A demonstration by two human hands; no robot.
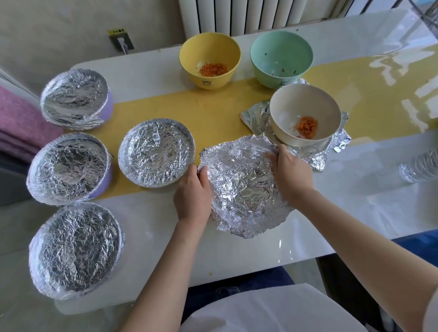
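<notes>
In the head view, a crumpled foil sheet [241, 187] is held at the near middle of the table [340, 210], just right of a foil-covered bowl [156, 152]. Its left edge is gripped by the left hand [192, 192], with the fingers curled round it. Its upper right edge is pinched by the right hand [288, 172]. Whether a bowl is hidden beneath cannot be told. Just behind, a white bowl [285, 107] with orange pieces is seen on a second foil sheet [337, 140].
</notes>
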